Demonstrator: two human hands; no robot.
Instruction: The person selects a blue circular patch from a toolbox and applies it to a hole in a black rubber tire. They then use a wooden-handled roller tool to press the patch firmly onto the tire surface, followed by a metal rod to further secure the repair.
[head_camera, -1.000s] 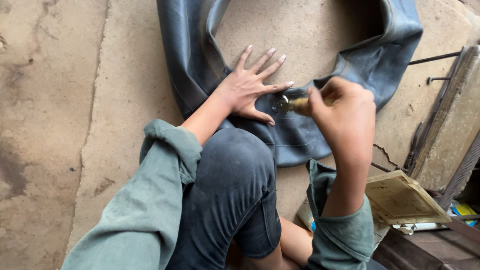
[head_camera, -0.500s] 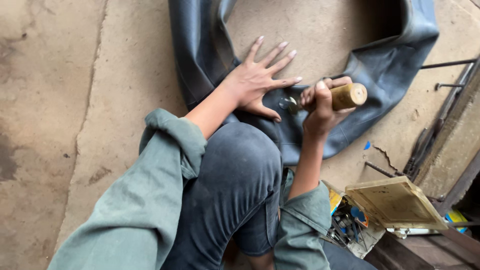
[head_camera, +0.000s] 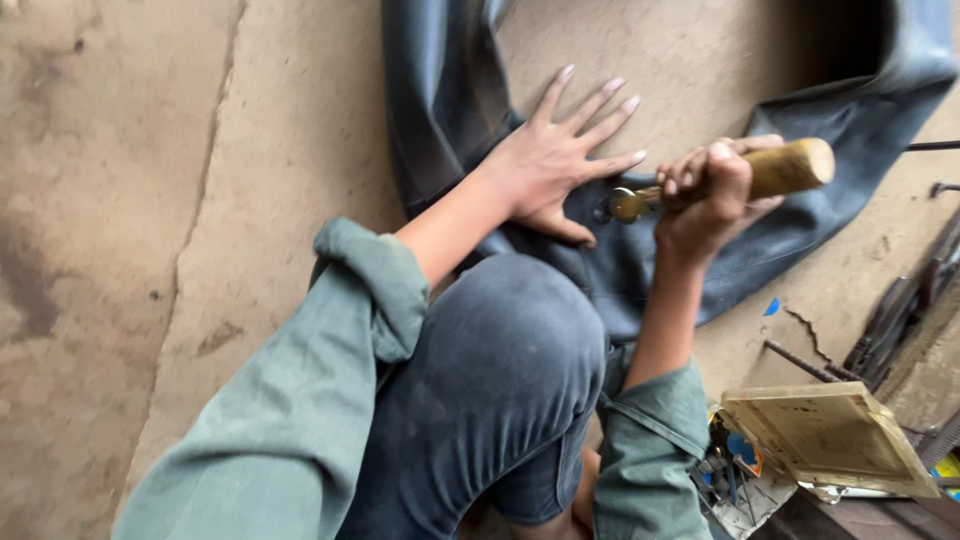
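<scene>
Knee: a bent knee (head_camera: 510, 370) in dark denim fills the foreground, flanked by green rolled-up sleeves (head_camera: 370, 290).
Box: an open small-parts box (head_camera: 800, 450) with a tan lid lies on the floor at lower right.
Right hand: the right hand (head_camera: 715, 190) has its fingers curled tight around a wooden-handled tool (head_camera: 740, 178), metal tip down near the rubber.
Left hand: the left hand (head_camera: 555, 160) lies flat, fingers spread wide, pressing on the inner tube and gripping nothing.
Inner tube: the black rubber inner tube (head_camera: 450, 110) lies looped on the concrete floor (head_camera: 150, 200), just beyond the knee.
</scene>
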